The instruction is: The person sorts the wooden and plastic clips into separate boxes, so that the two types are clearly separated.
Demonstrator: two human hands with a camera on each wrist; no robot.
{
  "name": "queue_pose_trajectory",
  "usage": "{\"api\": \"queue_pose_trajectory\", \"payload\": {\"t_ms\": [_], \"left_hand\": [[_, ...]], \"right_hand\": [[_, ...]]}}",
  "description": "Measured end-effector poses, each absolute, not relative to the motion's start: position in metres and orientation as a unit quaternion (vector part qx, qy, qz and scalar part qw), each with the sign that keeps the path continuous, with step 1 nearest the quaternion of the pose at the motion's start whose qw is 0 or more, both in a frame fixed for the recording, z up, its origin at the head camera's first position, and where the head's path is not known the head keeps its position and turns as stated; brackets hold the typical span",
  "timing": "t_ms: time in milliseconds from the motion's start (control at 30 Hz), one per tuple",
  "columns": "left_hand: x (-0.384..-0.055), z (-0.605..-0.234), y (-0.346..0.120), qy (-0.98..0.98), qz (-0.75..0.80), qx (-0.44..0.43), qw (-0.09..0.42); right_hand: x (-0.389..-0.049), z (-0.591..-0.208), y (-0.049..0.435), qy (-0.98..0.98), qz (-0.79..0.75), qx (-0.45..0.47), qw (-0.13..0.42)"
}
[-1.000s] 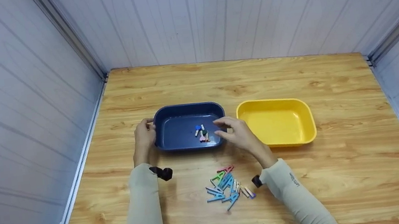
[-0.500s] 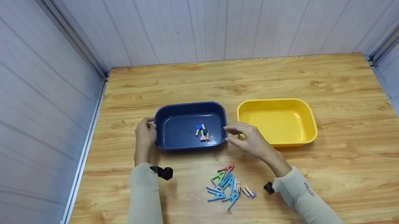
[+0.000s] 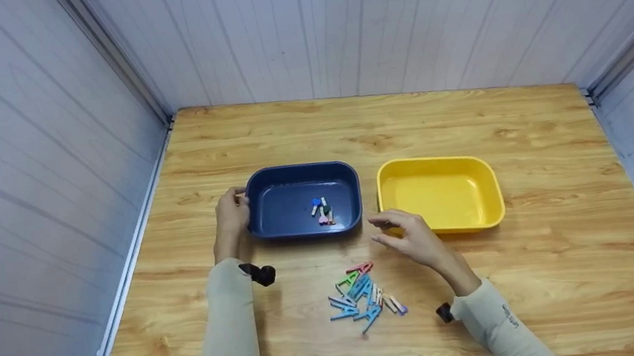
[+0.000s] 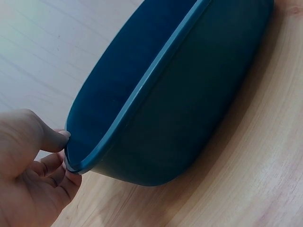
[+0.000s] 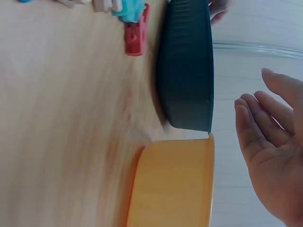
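Observation:
My left hand [image 3: 232, 214] is at the left end of the dark blue plastic basin [image 3: 276, 237]. In the left wrist view its thumb [image 4: 59, 140] and curled fingers pinch the basin's rim. Inside the basin, toward its right side, lie several small wooden clothespins [image 3: 322, 211] with blue, green and pink decorations. My right hand [image 3: 414, 239] hovers in front of the left corner of the yellow basin [image 3: 485, 220], fingers loosely bent and nothing between them. Below it and to the left, a pile of plastic clothespins [image 3: 360, 295] in blue, green and red lies on the table.
A pair of wooden clothespins [image 3: 394, 304] lies at the right of the pile. The wood-grain table [image 3: 573, 218] is enclosed by white panels [image 3: 298, 33] at the back and both sides. A narrow gap separates the two basins.
My right hand has drawn back from the blue basin's right edge, moving right and toward me. The left hand stays at the rim, and the clothespins lie as before.

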State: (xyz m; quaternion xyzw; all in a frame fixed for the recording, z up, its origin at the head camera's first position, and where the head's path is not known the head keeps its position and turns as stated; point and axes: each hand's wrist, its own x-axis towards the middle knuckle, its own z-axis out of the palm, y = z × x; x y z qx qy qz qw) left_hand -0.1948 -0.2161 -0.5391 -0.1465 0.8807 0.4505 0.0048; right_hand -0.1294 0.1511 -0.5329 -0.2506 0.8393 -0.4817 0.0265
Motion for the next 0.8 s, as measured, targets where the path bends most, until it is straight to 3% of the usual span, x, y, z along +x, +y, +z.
{"api": "queue_pose_trajectory", "payload": {"t_ms": [567, 800], "left_hand": [[-0.195, -0.541, -0.216, 0.883, 0.448, -0.142, -0.001], [-0.195, -0.54, -0.216, 0.882, 0.449, -0.145, -0.003]], "right_hand": [[-0.101, -0.546, 0.165, 0.825, -0.487, -0.285, 0.029], [-0.088, -0.547, 0.171, 0.83, -0.481, -0.277, 0.056]]}}
